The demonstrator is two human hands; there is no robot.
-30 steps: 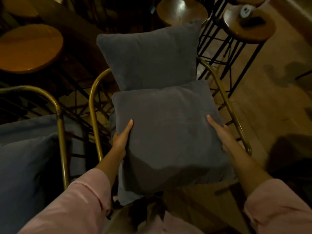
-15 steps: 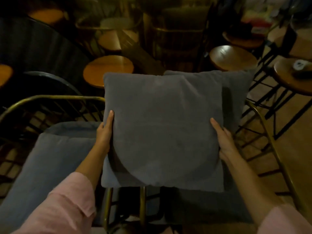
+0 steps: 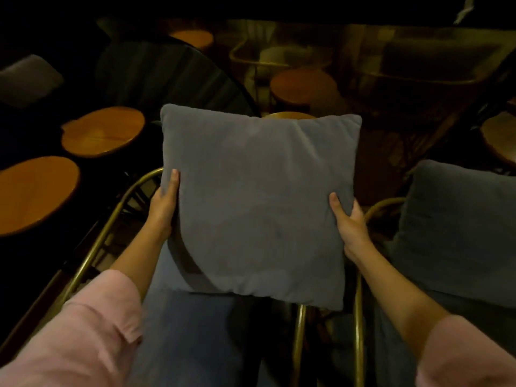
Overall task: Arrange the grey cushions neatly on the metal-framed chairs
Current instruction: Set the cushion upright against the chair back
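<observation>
I hold a square grey cushion (image 3: 259, 202) upright in front of me, over a brass-framed chair (image 3: 111, 219). My left hand (image 3: 164, 205) grips its left edge and my right hand (image 3: 349, 219) grips its right edge. Under it lies that chair's grey seat cushion (image 3: 184, 331). To the right stands a second brass-framed chair (image 3: 358, 317) with another grey cushion (image 3: 460, 233) leaning against its back. The held cushion hides the left chair's backrest.
Round wooden stool tops (image 3: 103, 131) (image 3: 33, 191) stand at the left, more (image 3: 304, 85) at the back and far right. A dark round table (image 3: 173, 76) is behind the cushion. The room is dim and crowded with furniture.
I have carried the cushion from the right-hand chair leftward; it is now over the left chair, and the cushion that was behind it now sits off to the right.
</observation>
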